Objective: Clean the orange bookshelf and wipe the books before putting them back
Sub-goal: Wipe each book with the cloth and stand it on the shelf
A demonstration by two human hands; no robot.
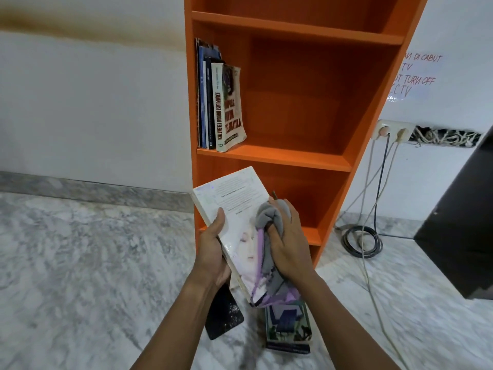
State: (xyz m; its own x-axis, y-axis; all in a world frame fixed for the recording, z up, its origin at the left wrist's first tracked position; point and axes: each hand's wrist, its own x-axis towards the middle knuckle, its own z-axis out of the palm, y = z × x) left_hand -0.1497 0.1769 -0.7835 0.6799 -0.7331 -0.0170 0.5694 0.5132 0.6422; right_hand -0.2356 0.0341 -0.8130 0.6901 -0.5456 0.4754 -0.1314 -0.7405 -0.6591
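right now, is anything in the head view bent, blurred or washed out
Head view: wide-angle distortion slants the right side of the orange bookshelf; the marble floor at the left is smeared; the white book in the left hand is washed out toward its top; the red wall writing is faint but partly legible.

The bookshelf (pixel 280 157) is orange, the cloth (pixel 268 216) grey, the book (pixel 234 198) white with purple, the floor (pixel 93 249) grey-veined white marble.

Orange bookshelf (pixel 293 156) holds upright books (pixel 221 108); on marble floor (pixel 80 263), two loose books (pixel 288 327), perhaps more
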